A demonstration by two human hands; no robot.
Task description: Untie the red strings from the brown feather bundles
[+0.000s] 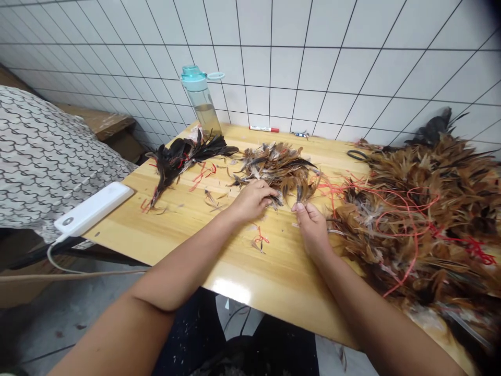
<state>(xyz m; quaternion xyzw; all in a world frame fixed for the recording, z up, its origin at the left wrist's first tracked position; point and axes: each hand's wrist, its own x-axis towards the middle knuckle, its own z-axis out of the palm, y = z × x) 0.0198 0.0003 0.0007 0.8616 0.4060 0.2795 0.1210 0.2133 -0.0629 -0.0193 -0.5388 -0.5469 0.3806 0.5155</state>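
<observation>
Single head-worn view, looking forward and down from above the wearer's lap (190,334), near enough that both forearms (195,253) run in from the bottom edge, left fingers (267,191) and right fingers (300,207) near centre, tabletop (164,230) beneath them, tiled wall (289,68) beyond them.

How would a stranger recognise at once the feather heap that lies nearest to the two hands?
Find the light wooden table against the tiled wall. Near its middle, just beyond the left hand, lies a low heap of mixed brown feathers. It is far smaller than the brown pile at the right, and browner than the black bundle in front of the bottle.
</observation>
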